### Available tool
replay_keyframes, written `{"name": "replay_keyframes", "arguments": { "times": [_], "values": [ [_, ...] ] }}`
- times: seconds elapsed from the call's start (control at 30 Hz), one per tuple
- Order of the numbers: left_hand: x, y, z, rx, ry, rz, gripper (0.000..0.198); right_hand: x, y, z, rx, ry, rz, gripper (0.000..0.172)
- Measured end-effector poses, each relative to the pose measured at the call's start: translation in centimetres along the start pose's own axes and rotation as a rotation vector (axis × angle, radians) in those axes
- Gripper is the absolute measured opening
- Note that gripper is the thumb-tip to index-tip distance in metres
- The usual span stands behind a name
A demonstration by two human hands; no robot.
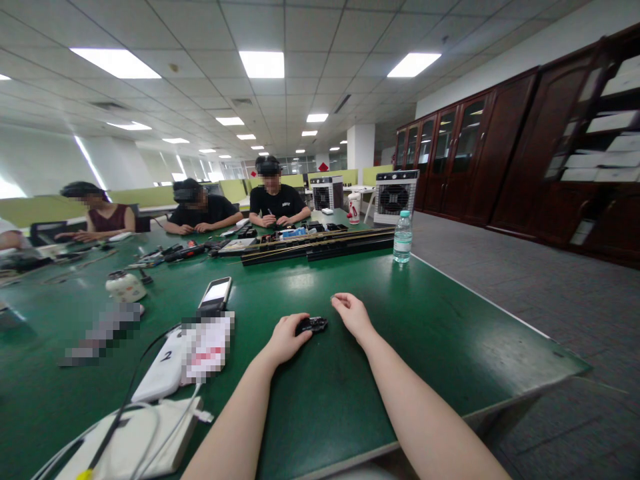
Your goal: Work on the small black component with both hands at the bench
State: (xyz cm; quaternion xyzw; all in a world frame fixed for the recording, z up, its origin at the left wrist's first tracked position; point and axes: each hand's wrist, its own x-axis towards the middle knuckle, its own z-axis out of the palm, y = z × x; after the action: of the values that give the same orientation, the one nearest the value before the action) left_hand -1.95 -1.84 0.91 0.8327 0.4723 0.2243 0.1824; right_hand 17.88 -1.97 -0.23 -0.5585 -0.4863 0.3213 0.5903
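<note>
A small black part (317,325) with an uneven, open-looking top lies on the green table (345,393). My left hand (288,340) is closed around its left end, thumb in front and fingers behind. To the right and a little farther away, my right hand (354,316) hovers just above the table, thumb and forefinger pinched together. Something tiny may be at those fingertips, but it is too small to name. My right hand is apart from the black part.
Long black and brass-coloured strips (345,245) lie across the far side, beside a water bottle (403,239). Left are a phone (216,295), a white device marked 2 (163,367), cables and a cream box (170,443). Several people sit around the table, including one opposite (277,200).
</note>
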Motion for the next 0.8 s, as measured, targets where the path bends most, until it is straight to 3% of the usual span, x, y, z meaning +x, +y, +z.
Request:
{"name": "replay_keyframes", "arguments": {
  "times": [0.5, 0.8],
  "values": [
    [-0.06, 0.33, -0.15, 0.005, -0.002, -0.003, 0.041, -0.01, 0.01, 0.00, 0.017, -0.006, 0.009, 0.030],
    [-0.06, 0.25, -0.17, -0.009, 0.007, -0.003, 0.040, -0.27, -0.39, 0.25, 0.154, -0.027, 0.046, 0.034]
  ]
}}
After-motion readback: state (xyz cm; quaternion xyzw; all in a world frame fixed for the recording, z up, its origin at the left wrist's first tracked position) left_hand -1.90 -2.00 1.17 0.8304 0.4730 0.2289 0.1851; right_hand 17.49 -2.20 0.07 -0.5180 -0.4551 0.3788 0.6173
